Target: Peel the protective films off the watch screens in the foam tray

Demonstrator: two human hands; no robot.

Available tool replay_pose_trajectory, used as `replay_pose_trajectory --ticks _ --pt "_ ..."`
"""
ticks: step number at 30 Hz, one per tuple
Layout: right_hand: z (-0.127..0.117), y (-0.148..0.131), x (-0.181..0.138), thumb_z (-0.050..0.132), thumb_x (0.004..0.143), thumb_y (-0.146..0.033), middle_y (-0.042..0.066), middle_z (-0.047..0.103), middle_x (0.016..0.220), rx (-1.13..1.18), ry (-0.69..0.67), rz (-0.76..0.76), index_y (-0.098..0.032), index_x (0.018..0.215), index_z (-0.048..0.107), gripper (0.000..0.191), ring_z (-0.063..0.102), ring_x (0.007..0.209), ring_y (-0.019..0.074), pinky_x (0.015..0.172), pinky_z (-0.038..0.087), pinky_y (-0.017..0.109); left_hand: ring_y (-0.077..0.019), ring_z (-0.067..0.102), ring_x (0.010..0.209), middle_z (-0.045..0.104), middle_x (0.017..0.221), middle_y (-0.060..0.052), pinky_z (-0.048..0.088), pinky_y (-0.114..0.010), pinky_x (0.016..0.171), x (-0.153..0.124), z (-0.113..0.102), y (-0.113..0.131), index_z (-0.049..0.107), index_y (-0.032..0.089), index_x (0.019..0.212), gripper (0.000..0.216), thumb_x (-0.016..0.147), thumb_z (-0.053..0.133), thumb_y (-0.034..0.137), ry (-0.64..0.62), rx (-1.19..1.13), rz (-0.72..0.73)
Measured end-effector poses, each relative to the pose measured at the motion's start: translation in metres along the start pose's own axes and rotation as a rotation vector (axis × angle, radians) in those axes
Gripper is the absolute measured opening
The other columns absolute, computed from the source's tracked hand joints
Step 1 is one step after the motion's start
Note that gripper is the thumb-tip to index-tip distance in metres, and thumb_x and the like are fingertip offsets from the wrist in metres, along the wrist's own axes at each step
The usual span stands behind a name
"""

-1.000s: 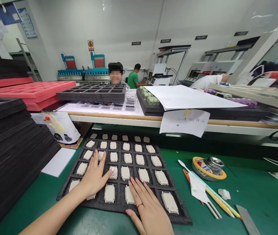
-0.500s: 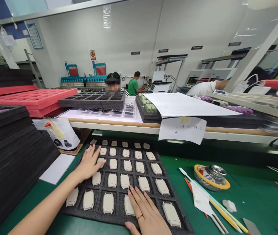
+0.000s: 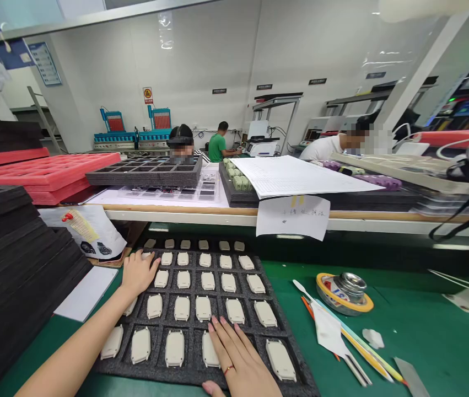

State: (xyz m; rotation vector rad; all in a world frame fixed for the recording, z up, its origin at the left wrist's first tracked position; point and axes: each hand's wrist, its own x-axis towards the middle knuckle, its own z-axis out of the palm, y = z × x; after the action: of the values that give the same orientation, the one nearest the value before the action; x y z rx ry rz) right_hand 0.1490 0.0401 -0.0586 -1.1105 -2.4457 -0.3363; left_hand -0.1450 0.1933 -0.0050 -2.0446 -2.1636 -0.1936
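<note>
A black foam tray (image 3: 213,370) lies on the green bench in front of me, its pockets filled with several cream-coloured plastic parts (image 3: 182,307). My left hand (image 3: 138,274) rests palm down on the tray's far left side, fingers stretched over the parts there. My right hand (image 3: 238,358) lies flat on the near edge of the tray, fingers straight and together, a ring on one finger. Neither hand holds anything.
Stacked black foam trays (image 3: 15,259) rise at my left, red ones (image 3: 48,171) behind. A tape roll with a metal piece (image 3: 344,291), tweezers and sticks (image 3: 341,336) lie to the right. A raised shelf (image 3: 234,212) carries trays and papers. Other people work beyond it.
My left hand slid from the tray's near left area to its far left side. The right hand stayed flat on the near edge. The view shifted slightly.
</note>
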Motion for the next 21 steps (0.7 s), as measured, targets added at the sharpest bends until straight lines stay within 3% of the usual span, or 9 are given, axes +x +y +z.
replay_pose_trajectory --ticks 4,8,12,15,18,21 --pt "0.004 -0.002 -0.003 0.053 0.092 -0.057 0.011 0.040 0.154 0.009 -0.017 0.022 -0.011 0.158 0.000 0.096 0.053 0.131 0.0299 0.104 0.050 0.043 -0.0381 0.037 0.141 0.037 0.156 -0.021 0.031 -0.054 0.108 -0.003 0.007 0.000 0.048 0.019 0.146 0.062 0.100 0.025 0.053 -0.032 -0.007 -0.002" --pt "0.011 -0.002 -0.005 0.047 0.095 -0.058 0.008 0.037 0.156 0.014 -0.010 0.045 -0.014 0.159 0.006 0.087 0.048 0.137 0.0272 0.109 0.047 0.040 -0.0420 0.023 0.147 0.025 0.160 -0.021 0.020 -0.065 0.111 -0.015 0.012 0.004 0.032 0.020 0.154 0.071 0.097 0.023 0.061 -0.067 -0.034 0.012" --pt "0.028 0.009 -0.006 0.034 0.103 -0.034 0.004 0.044 0.151 -0.064 0.027 0.012 -0.015 0.159 0.004 0.066 0.051 0.135 0.0225 0.107 0.049 0.036 -0.0375 0.019 0.149 0.024 0.161 -0.017 0.022 -0.060 0.115 -0.037 0.014 0.009 0.030 0.021 0.154 0.071 0.096 0.025 0.061 -0.082 -0.078 0.103" --pt "0.037 0.016 -0.008 0.031 0.104 -0.027 0.006 0.050 0.147 -0.091 0.043 -0.036 -0.013 0.158 0.001 0.064 0.055 0.131 0.0207 0.101 0.053 0.032 -0.0319 0.015 0.150 0.025 0.161 -0.011 0.022 -0.057 0.118 -0.064 0.015 0.015 0.031 0.027 0.153 0.066 0.097 0.027 0.062 -0.068 -0.113 0.240" --pt "0.028 0.013 -0.005 0.037 0.102 -0.040 0.009 0.042 0.152 -0.023 -0.007 0.026 -0.013 0.157 -0.005 0.075 0.047 0.138 0.0248 0.107 0.049 0.038 -0.0319 0.019 0.149 0.023 0.161 -0.009 0.029 -0.058 0.116 -0.098 0.013 0.025 0.023 0.031 0.154 0.066 0.096 0.034 0.061 -0.056 -0.125 0.346" --pt "0.002 0.014 0.013 0.042 0.097 -0.057 0.010 0.025 0.160 0.135 -0.161 0.132 -0.014 0.158 0.000 0.085 0.030 0.147 0.0284 0.117 0.036 0.046 -0.0340 0.028 0.146 0.025 0.160 -0.009 0.036 -0.060 0.112 -0.130 0.008 0.036 0.014 0.033 0.155 0.072 0.094 0.041 0.060 -0.012 -0.129 0.459"
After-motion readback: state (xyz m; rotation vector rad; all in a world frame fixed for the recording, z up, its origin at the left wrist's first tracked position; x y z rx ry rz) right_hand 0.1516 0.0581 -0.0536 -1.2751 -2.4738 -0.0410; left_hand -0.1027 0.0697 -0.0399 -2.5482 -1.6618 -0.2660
